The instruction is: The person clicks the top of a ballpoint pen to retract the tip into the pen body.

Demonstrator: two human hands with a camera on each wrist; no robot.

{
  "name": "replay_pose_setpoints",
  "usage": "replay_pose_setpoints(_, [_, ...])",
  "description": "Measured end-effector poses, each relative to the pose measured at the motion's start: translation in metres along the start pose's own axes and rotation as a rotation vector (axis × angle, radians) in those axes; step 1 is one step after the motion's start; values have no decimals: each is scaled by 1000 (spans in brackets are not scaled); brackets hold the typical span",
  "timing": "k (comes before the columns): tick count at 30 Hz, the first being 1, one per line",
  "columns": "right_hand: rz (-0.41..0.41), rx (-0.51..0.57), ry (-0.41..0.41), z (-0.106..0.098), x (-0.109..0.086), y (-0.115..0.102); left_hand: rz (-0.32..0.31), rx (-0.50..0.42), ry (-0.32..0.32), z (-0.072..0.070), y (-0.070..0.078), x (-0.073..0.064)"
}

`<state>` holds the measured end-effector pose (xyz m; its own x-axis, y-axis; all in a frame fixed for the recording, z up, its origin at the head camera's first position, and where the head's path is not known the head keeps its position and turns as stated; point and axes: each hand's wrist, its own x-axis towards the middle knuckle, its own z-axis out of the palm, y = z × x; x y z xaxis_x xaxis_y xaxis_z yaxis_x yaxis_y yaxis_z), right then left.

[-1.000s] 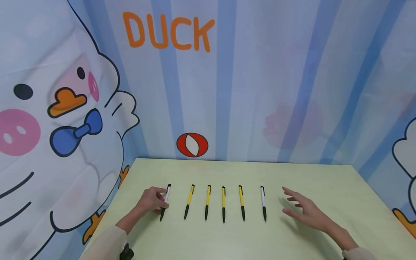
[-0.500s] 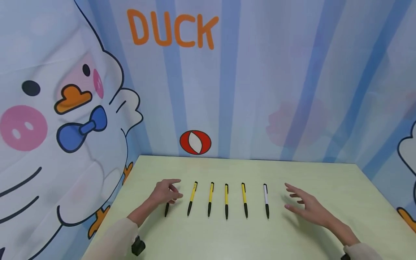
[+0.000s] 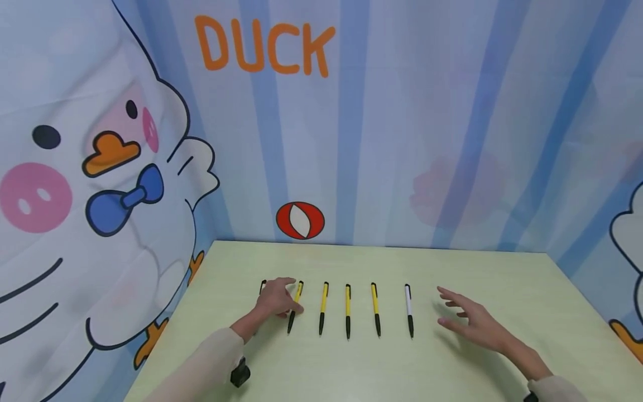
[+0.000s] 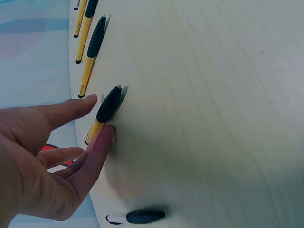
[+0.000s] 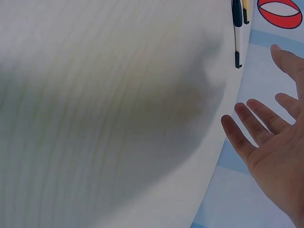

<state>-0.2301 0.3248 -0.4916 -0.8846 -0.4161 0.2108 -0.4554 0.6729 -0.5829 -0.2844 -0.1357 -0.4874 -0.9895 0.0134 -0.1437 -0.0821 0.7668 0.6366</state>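
Crowded fingers at the left end of the pen row

The likeliest slip, I judge, is a stray nudge from the left hand [image 3: 275,298]. Its thumb and fingers are spread on either side of the leftmost yellow pen [image 3: 299,292], with a gap between them; whether any fingertip touches the barrel I cannot tell. That pen lies in the table's left half, short of the far edge, its dark grip towards the near side. A slim barrel like this would probably roll if caught off-centre, and a roll to the right would send it at the second yellow pen [image 3: 324,308] and spoil the spacing.

The other hazard sits beneath the palm. The left white pen [image 4: 135,217], nearest the table's left edge, is largely hidden from the head view by hand and wrist (only its dark tip and a sliver of barrel peek out), so a dropped wrist could sweep it askew unseen. The dark block [image 3: 240,373] hanging by the left sleeve could also scrape the table [image 3: 482,279] if the forearm sank.

The right hand [image 3: 474,321] poses less risk: it is held with fingers loosely spread, gripping nothing, over the right half. Even so, a careless swing leftward might clip the right white pen [image 3: 409,310], the closest one to it.
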Motion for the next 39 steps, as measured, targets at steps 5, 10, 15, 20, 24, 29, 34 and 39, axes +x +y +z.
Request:
replay_pose_setpoints(5, [1, -4, 3, 1, -1, 0, 12, 52, 23, 4, 4, -1])
replay_pose_setpoints(10, [5, -11, 12, 1, -2, 0, 41, 0, 59, 5, 0, 1])
replay_pose_setpoints(15, [16, -4, 5, 1, -2, 0, 29, -123, 50, 3, -5, 0])
replay_pose_setpoints(20, [33, 8, -10, 1, -2, -1, 24, -308, 10, 0, -6, -5])
replay_pose_setpoints(24, [27, 4, -1, 1, -1, -3, 16, -432, -29, -2, -2, -10])
replay_pose_setpoints(29, [6, 1, 0, 2, 0, -6, 26, -504, -67, -4, 7, -16])
replay_pose_setpoints(34, [0, 22, -3, 6, 1, -9, 49, -523, -70, -2, 16, -27])
replay_pose_setpoints(39, [-12, 9, 3, 6, 2, -13, 121, -594, -123, 5, 26, -37])
